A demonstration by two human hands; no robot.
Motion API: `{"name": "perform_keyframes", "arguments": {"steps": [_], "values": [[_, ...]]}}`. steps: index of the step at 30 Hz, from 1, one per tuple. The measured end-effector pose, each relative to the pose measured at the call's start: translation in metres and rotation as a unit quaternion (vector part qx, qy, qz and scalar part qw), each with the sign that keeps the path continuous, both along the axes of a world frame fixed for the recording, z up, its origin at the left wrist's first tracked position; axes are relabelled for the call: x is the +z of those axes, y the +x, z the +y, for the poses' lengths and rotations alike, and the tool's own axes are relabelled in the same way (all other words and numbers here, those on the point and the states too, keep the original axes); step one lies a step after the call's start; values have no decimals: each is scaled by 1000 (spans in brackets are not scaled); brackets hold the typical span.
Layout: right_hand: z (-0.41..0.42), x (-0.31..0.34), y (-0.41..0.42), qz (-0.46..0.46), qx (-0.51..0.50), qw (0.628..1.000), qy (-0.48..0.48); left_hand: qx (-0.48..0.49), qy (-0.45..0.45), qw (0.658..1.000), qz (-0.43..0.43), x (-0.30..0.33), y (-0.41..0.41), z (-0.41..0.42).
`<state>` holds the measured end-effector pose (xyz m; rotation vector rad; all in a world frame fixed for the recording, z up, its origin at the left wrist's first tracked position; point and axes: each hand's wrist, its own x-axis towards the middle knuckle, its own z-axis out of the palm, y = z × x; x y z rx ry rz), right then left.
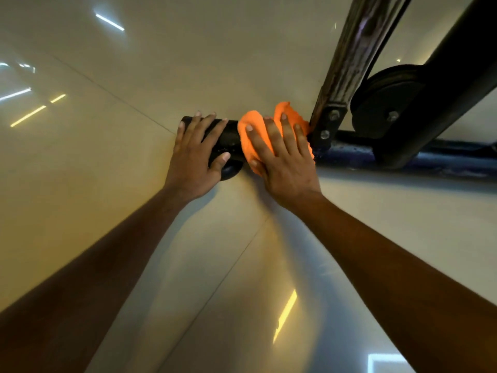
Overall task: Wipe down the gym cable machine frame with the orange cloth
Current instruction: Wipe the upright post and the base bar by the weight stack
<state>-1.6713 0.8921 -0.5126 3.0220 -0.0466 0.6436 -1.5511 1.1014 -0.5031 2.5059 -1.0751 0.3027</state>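
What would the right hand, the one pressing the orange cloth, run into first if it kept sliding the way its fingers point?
Probably only glossy floor. The right hand lies flat on the orange cloth, fingers pointing up and slightly left, across the bar. The bolted bracket sits off to its right, likely outside that line, though depth is unclear.

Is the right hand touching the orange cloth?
Touching. The head view shows the right hand pressed flat on the orange cloth, fingers spread across it.
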Motion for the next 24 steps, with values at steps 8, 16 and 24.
{"name": "perform_keyframes", "arguments": {"steps": [8,16,24], "values": [[-12,2,-19,12,10,1000,14,5,23,999,-43,-5,-14,-23],[-28,19,-59,84,44,987,125,10,18,1000,16,7,-40,-35],[-55,36,-160,46,-30,951,305,-77,-11,992,96,16,-122,-79]]}}
